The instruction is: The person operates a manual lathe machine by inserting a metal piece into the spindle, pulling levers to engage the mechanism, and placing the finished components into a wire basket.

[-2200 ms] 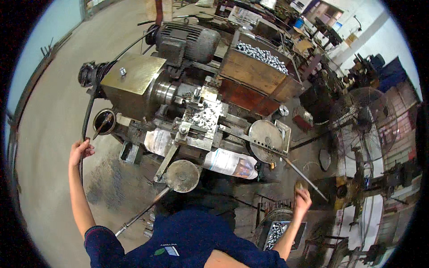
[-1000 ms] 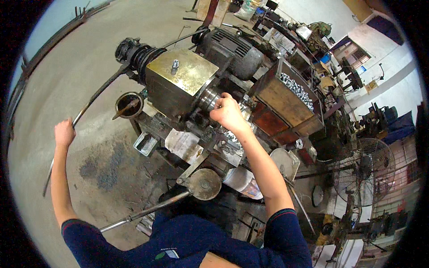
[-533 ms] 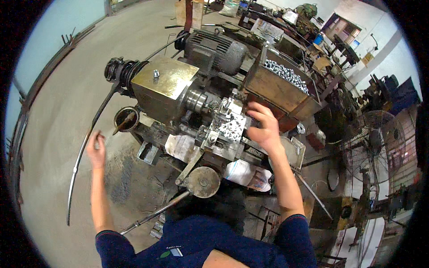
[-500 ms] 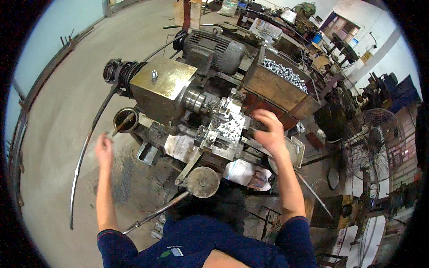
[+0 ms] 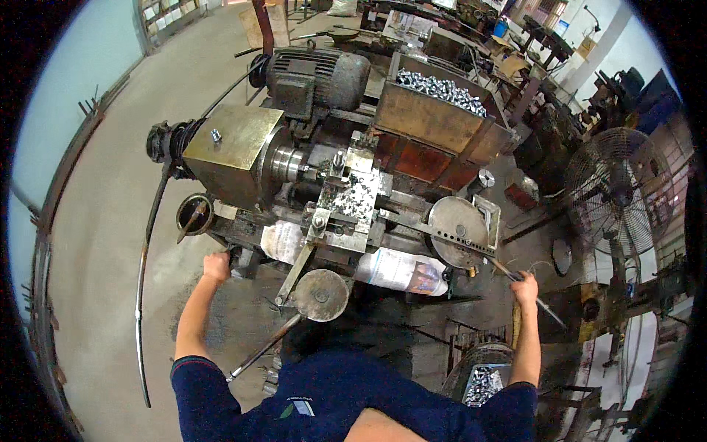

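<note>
My right hand (image 5: 524, 288) is closed round a long metal lever (image 5: 503, 268) that slopes down from a perforated bar beside a round plate (image 5: 458, 230). My left hand (image 5: 216, 266) makes a closed shape at the left front of the lathe, next to a small metal tray (image 5: 247, 264); what its fingers hold is hidden. Between my arms stands the lathe: a brass-topped headstock (image 5: 234, 136), a round chuck (image 5: 286, 163) and a tool slide (image 5: 352, 196) strewn with shiny metal chips. A second lever (image 5: 265, 346) runs from a round disc (image 5: 321, 295) near my body.
Behind the slide, a wooden box (image 5: 431, 110) holds many small metal parts. A pot (image 5: 194, 214) with a brush hangs at the left, near a long upright rod (image 5: 138, 309). A motor (image 5: 317, 77) sits behind; a caged fan (image 5: 618, 184) stands right. Low right is a parts tray (image 5: 484, 384).
My right hand has gone from beside the slide to the right-hand lever and closed on it. My left hand has moved from beside the brush pot rightward and down to the small tray.
</note>
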A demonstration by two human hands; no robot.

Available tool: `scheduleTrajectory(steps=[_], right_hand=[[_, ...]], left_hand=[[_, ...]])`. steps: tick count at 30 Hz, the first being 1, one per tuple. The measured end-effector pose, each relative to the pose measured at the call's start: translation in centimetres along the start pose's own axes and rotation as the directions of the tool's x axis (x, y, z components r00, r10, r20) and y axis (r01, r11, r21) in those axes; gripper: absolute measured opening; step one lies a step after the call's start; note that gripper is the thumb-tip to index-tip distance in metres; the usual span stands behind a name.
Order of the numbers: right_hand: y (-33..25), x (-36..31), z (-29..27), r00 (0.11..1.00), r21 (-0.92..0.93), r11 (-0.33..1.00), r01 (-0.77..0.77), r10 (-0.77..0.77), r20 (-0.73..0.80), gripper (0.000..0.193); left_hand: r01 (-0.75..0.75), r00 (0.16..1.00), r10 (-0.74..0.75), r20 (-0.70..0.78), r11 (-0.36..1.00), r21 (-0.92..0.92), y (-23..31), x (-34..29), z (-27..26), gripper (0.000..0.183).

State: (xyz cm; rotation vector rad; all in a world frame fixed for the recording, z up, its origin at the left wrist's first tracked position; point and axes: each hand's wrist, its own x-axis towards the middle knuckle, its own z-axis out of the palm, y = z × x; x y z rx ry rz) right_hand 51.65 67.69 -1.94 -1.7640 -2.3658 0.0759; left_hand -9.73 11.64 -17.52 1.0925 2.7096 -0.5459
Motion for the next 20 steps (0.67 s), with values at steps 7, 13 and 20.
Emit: scheduleTrajectory(steps=[7, 13, 20], right_hand=[[5.6, -2.6, 1.0, 0.996, -0.339, 0.936, -0.09, 0.09, -0.014, 0.034], [8.8, -9.6, 4.3, 0.993, -0.311, 0.944, -0.113, 0.1, -0.057, 0.039], [0.2, -20.7, 2.2, 0.979, -0.013, 0.991, -0.133, 0.134, 0.153, 0.046]], left_hand=[[-0.003, 0.998, 0.003, -0.063, 1.0, -0.003, -1.9, 0.0, -1.0, 0.027], [0.206, 0.963, -0.264, -0.053, 0.85, -0.484, -1.7, -3.3, -1.2, 0.038], [0.433, 0.901, -0.224, 0.37, 0.447, -0.783, -3.3, -9.5, 3.5, 0.07]])
